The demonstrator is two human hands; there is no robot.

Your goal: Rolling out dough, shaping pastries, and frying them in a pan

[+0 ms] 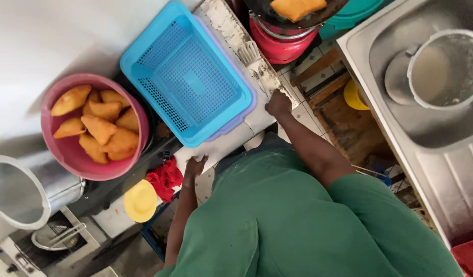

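My left hand [195,166] grips the near edge of a white worktop [231,139]. My right hand [278,104] is closed on the same worn edge, further right. On the worktop, just beyond both hands, stands an empty blue perforated plastic basket [188,77], nested in a lilac one. Left of it, a pink bowl [67,151] holds several golden fried pastries [100,128]. My green shirt fills the bottom of the view.
A steel pot [16,192] stands at the left. A yellow lid [140,200] and a red cloth [164,177] lie below the bowl. A red stove [282,43] carries a pan with a pastry [296,7]. At the right, a steel sink [441,154] holds a pot [447,66].
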